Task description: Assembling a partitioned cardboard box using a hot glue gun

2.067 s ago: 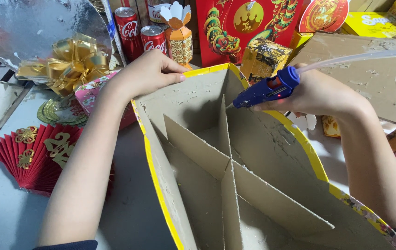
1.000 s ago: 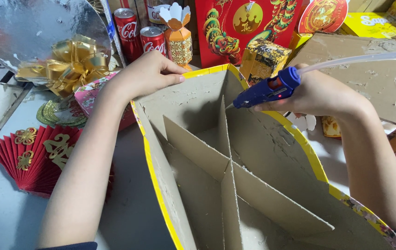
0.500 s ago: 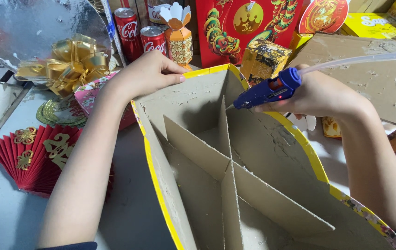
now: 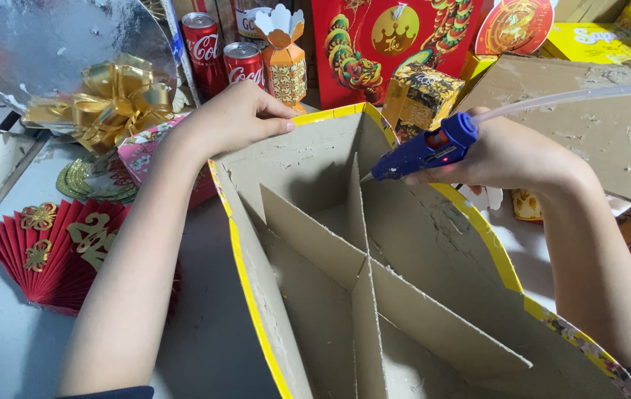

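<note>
The right hand [image 4: 511,157] is wrapped tight around a blue glue gun [image 4: 424,151], fingers closed on its grip, with a pale glue stick [image 4: 566,97] running out of the back of the tool toward the right edge of the view. The nozzle points left and touches, or very nearly touches, the top edge of the upright cardboard divider [image 4: 359,214] near the far wall of the box. The left hand [image 4: 234,117] rests on the far left corner of the cardboard box [image 4: 256,295], palm down and fingers laid together along the yellow rim, gripping nothing (it only presses there).

The box lies open toward the camera, yellow along its edges, and crossed dividers split its inside into compartments.

Beyond the left hand stand two red drink cans [image 4: 223,52] and a small gold-patterned paper box [image 4: 284,59] with a scalloped top. To the left sit a gold ribbon bow [image 4: 112,100] against a silver foil sheet [image 4: 42,37], and nearer, a fan of red envelopes [image 4: 57,247] on the table. Behind the glue gun are a red gift box [image 4: 396,37] with a dragon design and a small gold-and-black box [image 4: 422,92].
</note>
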